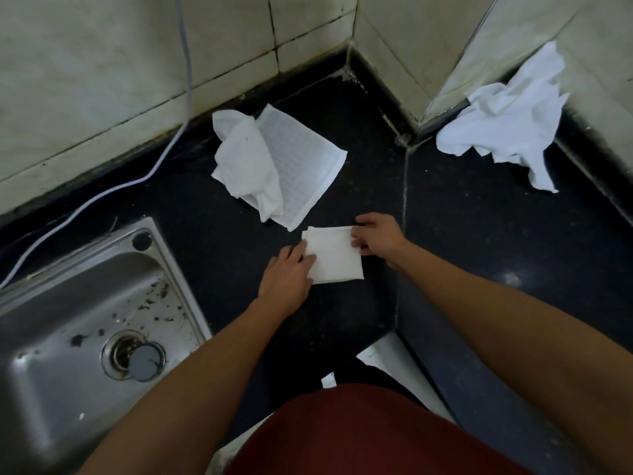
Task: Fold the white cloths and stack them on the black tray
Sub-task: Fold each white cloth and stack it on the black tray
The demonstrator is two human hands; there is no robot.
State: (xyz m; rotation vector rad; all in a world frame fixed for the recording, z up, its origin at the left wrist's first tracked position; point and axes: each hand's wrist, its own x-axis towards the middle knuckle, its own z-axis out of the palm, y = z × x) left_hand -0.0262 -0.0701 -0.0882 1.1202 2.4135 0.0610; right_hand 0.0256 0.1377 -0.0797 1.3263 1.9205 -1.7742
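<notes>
Black surface (pixel 472 214): left hand (pixel 286 276) lies flat, hiding one edge of the folded white cloth (pixel 335 257); right hand (pixel 377 238) pinches its corner.

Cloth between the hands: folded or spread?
Folded. The cloth is a compact rectangle with layered edges at its top left corner. The left hand rests on its left edge; the right hand pinches its right edge.

No legible text, label, brand or number anywhere.

A dark red garment (pixel 370 437) covers the person's torso, while the left hand (pixel 286 275), right hand (pixel 376 236) and both forearms are bare.
</notes>
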